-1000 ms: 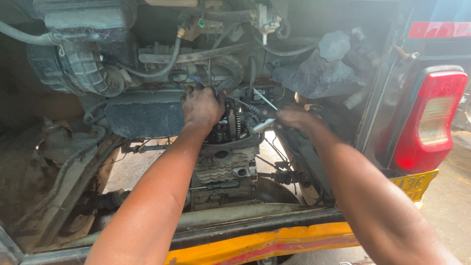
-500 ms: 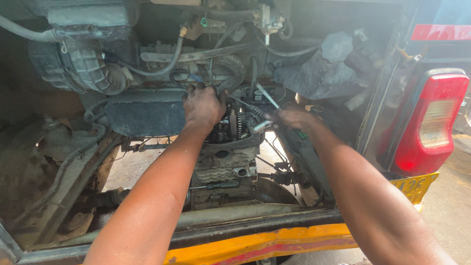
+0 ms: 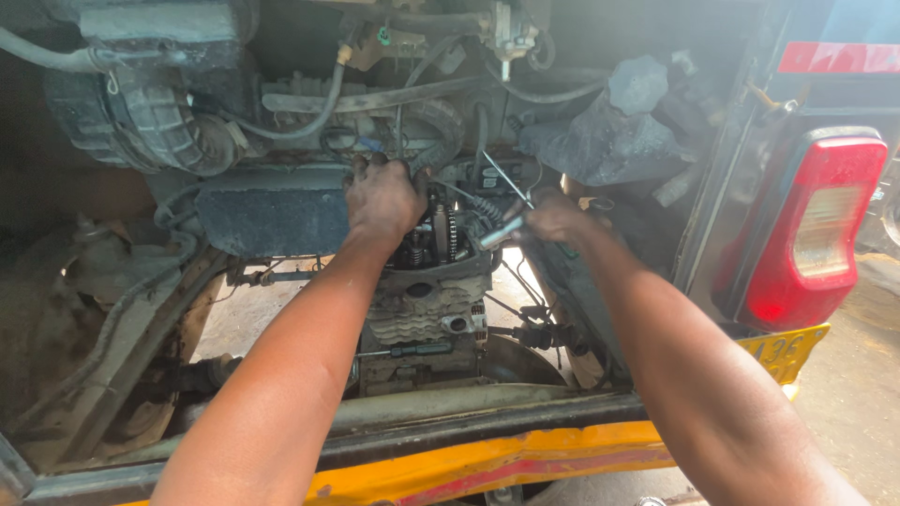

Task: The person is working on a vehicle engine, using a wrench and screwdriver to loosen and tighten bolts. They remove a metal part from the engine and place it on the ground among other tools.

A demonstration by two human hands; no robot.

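Note:
I look into the open rear engine bay of a small vehicle. My left hand (image 3: 382,199), greasy, rests on top of the exposed engine head (image 3: 439,245), fingers curled over parts there; whether it grips anything is hidden. My right hand (image 3: 553,217) is closed on a metal tool handle (image 3: 499,234) whose tip points left toward the toothed sprocket (image 3: 448,230) in the open head. Below sits the finned engine block (image 3: 422,314).
A ribbed black air hose (image 3: 141,122) and airbox sit upper left, with cables and hoses across the top. A red tail lamp (image 3: 811,230) stands at the right. A yellow bumper edge (image 3: 487,459) runs along the bottom, a frame bar just above it.
My right hand has shifted slightly left, bringing the tool closer to the sprocket. My left hand stays on the engine head.

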